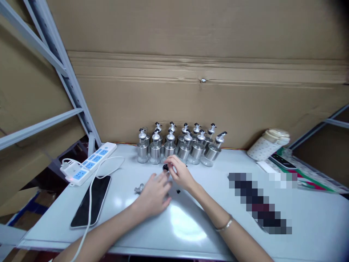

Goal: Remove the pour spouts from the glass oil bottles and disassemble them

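Observation:
My right hand [180, 173] is closed, its fingertips pinched at a small dark round part [165, 167]; the grip is partly hidden. Just to the left and nearer to me, my left hand [155, 194] hovers low over the table, thumb apart from the fingers and slightly blurred, with nothing visible in it. Small grey fittings [139, 188] lie beside its left side. Another small black piece [178, 191] is on the table below my right wrist. Behind both hands stand several glass bottles with metal sleeves [169, 148], topped by white and black spouts; the rightmost bottle [211, 153] looks tilted.
On the left of the table [131, 233] are a white power strip [92, 163], a phone [91, 202] and a white cable [90, 203]. A patterned flask [268, 143] and a dark device [283, 161] lie at the right. Cardboard [191, 105] walls the back.

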`<action>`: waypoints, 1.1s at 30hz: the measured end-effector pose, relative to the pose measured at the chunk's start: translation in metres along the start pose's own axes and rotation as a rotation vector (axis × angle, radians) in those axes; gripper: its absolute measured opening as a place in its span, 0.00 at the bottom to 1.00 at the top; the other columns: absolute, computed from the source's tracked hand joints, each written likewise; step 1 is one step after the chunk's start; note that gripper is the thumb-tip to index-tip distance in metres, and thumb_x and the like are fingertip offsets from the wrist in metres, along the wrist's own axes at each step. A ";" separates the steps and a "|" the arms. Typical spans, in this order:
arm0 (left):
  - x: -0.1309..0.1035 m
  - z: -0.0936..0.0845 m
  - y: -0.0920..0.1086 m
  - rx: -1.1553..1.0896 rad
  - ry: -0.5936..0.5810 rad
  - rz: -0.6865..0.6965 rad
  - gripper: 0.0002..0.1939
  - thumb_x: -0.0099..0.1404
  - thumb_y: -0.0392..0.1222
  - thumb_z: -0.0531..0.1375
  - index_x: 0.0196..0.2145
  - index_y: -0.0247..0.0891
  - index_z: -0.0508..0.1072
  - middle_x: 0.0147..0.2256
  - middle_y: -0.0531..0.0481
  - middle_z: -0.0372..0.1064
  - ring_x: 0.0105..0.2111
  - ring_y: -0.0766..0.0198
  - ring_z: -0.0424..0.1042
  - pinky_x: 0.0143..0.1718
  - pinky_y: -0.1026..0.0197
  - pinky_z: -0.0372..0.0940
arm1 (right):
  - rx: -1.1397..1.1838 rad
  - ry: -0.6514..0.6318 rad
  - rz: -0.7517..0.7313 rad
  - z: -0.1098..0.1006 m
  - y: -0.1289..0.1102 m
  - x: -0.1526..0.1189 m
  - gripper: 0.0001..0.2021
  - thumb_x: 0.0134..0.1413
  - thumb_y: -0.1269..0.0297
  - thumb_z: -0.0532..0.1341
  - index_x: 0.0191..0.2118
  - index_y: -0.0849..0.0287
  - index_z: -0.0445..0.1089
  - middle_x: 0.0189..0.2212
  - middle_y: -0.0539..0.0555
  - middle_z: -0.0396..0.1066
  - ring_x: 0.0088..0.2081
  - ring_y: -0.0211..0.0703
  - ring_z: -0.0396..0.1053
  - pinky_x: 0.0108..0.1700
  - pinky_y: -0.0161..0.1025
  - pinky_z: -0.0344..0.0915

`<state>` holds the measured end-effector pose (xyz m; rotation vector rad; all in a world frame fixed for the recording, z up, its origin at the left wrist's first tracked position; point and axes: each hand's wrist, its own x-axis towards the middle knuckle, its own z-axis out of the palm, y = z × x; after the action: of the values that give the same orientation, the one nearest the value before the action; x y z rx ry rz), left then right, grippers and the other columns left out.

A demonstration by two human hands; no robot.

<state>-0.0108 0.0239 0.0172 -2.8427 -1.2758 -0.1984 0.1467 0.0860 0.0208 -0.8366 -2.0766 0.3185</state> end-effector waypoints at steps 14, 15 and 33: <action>0.013 0.015 0.001 -0.101 -0.149 -0.291 0.12 0.68 0.40 0.49 0.47 0.37 0.63 0.43 0.42 0.65 0.41 0.55 0.71 0.41 0.54 0.66 | 0.024 -0.786 0.609 -0.042 0.003 -0.023 0.20 0.31 0.72 0.71 0.36 0.61 0.69 0.25 0.45 0.62 0.27 0.33 0.60 0.29 0.30 0.58; 0.014 0.021 0.002 -0.203 -0.078 -0.198 0.11 0.66 0.39 0.50 0.46 0.38 0.62 0.43 0.44 0.64 0.43 0.56 0.70 0.44 0.55 0.65 | 0.047 -0.774 0.607 -0.043 0.003 -0.023 0.18 0.32 0.74 0.70 0.35 0.61 0.70 0.24 0.45 0.62 0.27 0.33 0.61 0.29 0.30 0.58; 0.019 0.039 -0.014 -1.313 0.135 -0.387 0.19 0.54 0.40 0.63 0.42 0.38 0.63 0.22 0.61 0.59 0.23 0.70 0.59 0.27 0.67 0.54 | 0.238 -0.225 0.441 -0.033 -0.009 -0.041 0.10 0.58 0.69 0.55 0.43 0.60 0.69 0.32 0.53 0.72 0.33 0.39 0.68 0.35 0.34 0.63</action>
<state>-0.0050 0.0501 -0.0201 -3.1758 -2.2064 -1.7852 0.1862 0.0498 0.0195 -1.1483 -1.9856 0.9165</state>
